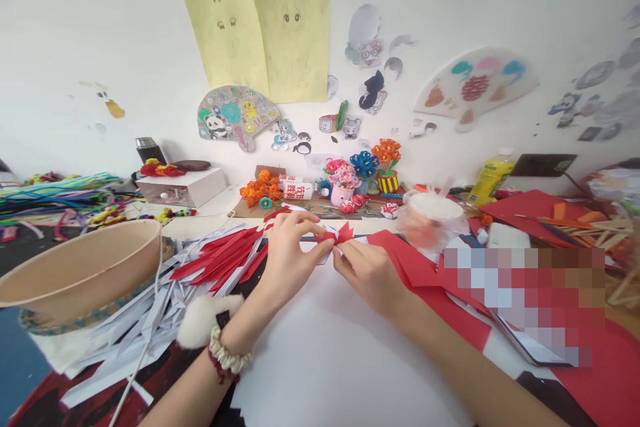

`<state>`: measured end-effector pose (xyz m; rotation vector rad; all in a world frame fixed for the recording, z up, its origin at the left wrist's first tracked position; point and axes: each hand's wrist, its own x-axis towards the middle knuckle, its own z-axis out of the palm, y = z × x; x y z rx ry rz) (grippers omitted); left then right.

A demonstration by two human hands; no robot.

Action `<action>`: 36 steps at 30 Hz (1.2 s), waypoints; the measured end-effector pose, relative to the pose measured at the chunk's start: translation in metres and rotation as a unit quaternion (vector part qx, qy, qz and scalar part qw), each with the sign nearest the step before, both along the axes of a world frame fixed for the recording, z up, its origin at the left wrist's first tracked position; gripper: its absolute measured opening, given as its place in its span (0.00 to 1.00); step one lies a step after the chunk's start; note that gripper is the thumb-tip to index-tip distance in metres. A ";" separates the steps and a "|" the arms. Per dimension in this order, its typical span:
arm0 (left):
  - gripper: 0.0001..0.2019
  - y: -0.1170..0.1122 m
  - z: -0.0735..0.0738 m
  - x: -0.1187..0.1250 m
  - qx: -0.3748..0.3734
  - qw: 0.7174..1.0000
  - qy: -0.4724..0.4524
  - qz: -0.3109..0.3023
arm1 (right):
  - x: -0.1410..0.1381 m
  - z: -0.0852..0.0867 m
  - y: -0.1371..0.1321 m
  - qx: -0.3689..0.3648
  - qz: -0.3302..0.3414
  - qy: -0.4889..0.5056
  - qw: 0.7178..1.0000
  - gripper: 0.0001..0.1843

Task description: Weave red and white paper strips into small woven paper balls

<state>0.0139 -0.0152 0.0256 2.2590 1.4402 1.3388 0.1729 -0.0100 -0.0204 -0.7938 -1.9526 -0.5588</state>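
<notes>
Between my hands, above the far part of a large white sheet (340, 347), is a small folded paper piece (345, 232) in red and white. My left hand (293, 250) pinches its left side between thumb and fingers. From the right, my right hand (367, 273) grips its lower edge with bent fingers. The fingertips of both hands nearly meet and cover part of the folds. Close to my left hand lies a pile of red paper strips (215, 260), with white paper strips (135, 310) around and below it.
A beige basin (80, 263) stands at left, with a white cable (155, 287) hanging past it. Red sheets (410, 260) and a partly blurred tablet (530, 340) lie at right. Behind are a plastic-wrapped cup (433, 217), a yellow bottle (493, 177) and craft flowers (387, 153).
</notes>
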 end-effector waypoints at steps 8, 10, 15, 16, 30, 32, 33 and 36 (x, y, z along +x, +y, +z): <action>0.04 -0.007 -0.001 0.005 0.009 0.994 0.086 0.063 | 0.001 -0.002 0.005 0.035 -0.013 -0.032 0.999 0.19; 0.05 -0.007 -0.001 0.005 0.001 0.994 0.085 0.065 | 0.001 -0.002 0.005 0.040 -0.020 -0.037 0.998 0.19; 0.08 -0.006 -0.002 0.005 -0.015 0.992 0.107 0.065 | 0.000 -0.001 0.003 0.064 -0.039 -0.056 0.996 0.19; 0.09 -0.006 -0.002 0.006 -0.012 0.991 0.120 0.065 | -0.001 -0.001 0.003 0.067 -0.039 -0.058 0.995 0.19; 0.09 -0.006 -0.004 0.009 0.011 0.991 0.120 0.058 | 0.000 -0.002 0.005 0.077 -0.037 -0.049 0.995 0.19; 0.10 -0.005 -0.004 0.009 -0.013 0.993 0.104 0.046 | 0.000 -0.003 0.005 0.066 -0.026 -0.048 0.996 0.20; 0.10 -0.004 -0.003 0.008 -0.024 0.994 0.096 0.041 | 0.000 -0.003 0.005 0.058 -0.020 -0.047 0.997 0.20; 0.09 -0.002 -0.001 0.005 -0.051 0.996 0.061 0.028 | 0.000 -0.003 0.005 0.038 -0.011 -0.035 0.999 0.19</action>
